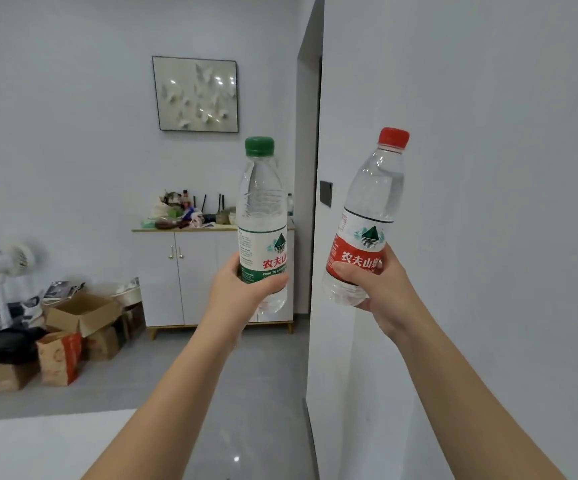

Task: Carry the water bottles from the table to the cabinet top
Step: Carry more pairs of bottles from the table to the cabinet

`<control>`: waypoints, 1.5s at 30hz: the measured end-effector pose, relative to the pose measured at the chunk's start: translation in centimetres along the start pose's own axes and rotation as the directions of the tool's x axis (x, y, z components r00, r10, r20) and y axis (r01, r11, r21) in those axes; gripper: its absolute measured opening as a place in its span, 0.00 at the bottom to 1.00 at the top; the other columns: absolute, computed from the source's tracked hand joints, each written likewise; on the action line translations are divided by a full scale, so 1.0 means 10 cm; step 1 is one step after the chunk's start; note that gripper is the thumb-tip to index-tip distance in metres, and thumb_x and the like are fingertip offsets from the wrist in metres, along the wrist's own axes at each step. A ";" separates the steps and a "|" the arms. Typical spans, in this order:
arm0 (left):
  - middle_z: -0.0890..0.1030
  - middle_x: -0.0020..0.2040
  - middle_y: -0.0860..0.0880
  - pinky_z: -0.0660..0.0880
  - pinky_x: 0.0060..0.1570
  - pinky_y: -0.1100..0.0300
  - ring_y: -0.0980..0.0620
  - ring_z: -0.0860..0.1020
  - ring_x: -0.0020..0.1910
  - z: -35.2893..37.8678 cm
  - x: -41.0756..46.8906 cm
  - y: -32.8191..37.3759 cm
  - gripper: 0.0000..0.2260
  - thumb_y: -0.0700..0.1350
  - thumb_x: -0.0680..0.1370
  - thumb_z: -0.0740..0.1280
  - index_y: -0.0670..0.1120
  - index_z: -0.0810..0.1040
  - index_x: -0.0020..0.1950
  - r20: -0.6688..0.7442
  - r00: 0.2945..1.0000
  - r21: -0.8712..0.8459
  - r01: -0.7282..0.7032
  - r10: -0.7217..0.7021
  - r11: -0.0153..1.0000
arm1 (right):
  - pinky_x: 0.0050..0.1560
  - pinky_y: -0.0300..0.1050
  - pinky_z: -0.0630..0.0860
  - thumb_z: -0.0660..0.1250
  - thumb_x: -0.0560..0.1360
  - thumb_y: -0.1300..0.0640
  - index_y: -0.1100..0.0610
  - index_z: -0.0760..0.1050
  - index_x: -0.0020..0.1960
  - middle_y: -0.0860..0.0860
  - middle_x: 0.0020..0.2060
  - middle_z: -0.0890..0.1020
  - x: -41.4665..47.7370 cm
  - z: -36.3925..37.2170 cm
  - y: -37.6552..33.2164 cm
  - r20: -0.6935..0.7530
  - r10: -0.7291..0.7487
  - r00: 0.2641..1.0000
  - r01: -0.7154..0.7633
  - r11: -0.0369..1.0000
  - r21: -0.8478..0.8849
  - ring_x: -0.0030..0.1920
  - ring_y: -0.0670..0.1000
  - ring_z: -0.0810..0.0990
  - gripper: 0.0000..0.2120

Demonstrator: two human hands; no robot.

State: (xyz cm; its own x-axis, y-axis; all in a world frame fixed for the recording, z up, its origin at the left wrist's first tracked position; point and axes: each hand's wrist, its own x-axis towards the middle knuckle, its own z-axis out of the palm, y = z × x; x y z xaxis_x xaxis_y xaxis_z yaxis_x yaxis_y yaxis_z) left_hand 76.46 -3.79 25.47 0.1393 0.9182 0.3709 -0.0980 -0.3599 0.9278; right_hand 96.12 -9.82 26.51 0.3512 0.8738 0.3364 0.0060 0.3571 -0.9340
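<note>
Head view: green-capped bottle is gripped upright by the left hand, red-capped bottle tilted by the right hand, near the wall corner; open floor is seen before the cabinet top.

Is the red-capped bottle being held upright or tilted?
Tilted: the red-capped bottle has its cap well right of its base, which the right hand grips. The green-capped bottle stands nearly upright.

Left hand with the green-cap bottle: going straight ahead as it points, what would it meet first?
Likely the cabinet, near its right end; the left hand has a free way there, though depth is unclear.
</note>
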 end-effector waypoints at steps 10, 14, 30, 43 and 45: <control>0.84 0.47 0.55 0.74 0.37 0.64 0.58 0.81 0.44 -0.12 0.19 0.31 0.17 0.37 0.70 0.76 0.56 0.77 0.50 0.015 1.000 -0.055 -0.020 0.021 0.998 | 0.48 0.50 0.79 0.76 0.68 0.65 0.48 0.72 0.62 0.48 0.53 0.82 0.16 0.22 -0.12 0.032 0.003 0.999 -0.003 1.000 -0.019 0.52 0.50 0.82 0.27; 0.84 0.48 0.53 0.74 0.38 0.62 0.55 0.81 0.46 -0.20 0.31 0.33 0.17 0.37 0.70 0.76 0.53 0.78 0.52 0.018 1.000 -0.051 -0.007 0.008 0.999 | 0.46 0.48 0.79 0.76 0.68 0.66 0.50 0.72 0.63 0.49 0.53 0.83 0.25 0.30 -0.08 0.042 0.015 0.999 -0.014 1.000 -0.020 0.53 0.52 0.82 0.27; 0.84 0.45 0.55 0.74 0.37 0.65 0.59 0.81 0.42 -0.39 0.92 -0.01 0.16 0.36 0.70 0.76 0.54 0.78 0.49 0.005 1.000 -0.048 0.009 -0.009 0.999 | 0.39 0.41 0.78 0.77 0.68 0.65 0.52 0.72 0.64 0.51 0.54 0.83 0.88 0.63 0.21 0.079 0.051 0.996 -0.043 0.995 -0.092 0.51 0.50 0.83 0.28; 0.82 0.48 0.55 0.77 0.44 0.59 0.55 0.81 0.48 0.03 2.34 -0.69 0.18 0.36 0.69 0.76 0.56 0.76 0.50 -0.070 0.998 -0.022 -0.001 0.000 1.000 | 0.58 0.55 0.80 0.79 0.65 0.64 0.51 0.72 0.66 0.49 0.56 0.82 2.48 0.61 0.95 0.038 0.005 0.999 -0.002 0.996 -0.086 0.57 0.52 0.81 0.32; 0.83 0.49 0.54 0.77 0.46 0.58 0.53 0.81 0.49 0.11 2.58 -0.82 0.19 0.36 0.69 0.76 0.54 0.77 0.52 -0.091 0.996 -0.021 0.004 -0.006 1.000 | 0.59 0.58 0.79 0.80 0.65 0.63 0.51 0.72 0.65 0.49 0.56 0.82 2.77 0.60 1.04 0.043 0.001 0.999 0.003 0.996 -0.090 0.57 0.52 0.81 0.32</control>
State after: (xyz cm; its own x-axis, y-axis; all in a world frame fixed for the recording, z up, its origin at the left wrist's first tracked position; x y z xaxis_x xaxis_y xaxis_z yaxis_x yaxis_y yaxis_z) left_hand 81.92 22.65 27.51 0.0494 0.9315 0.3605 -0.1182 -0.3529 0.9281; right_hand 100.32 20.06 26.86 0.3106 0.8876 0.3402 0.0911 0.3284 -0.9401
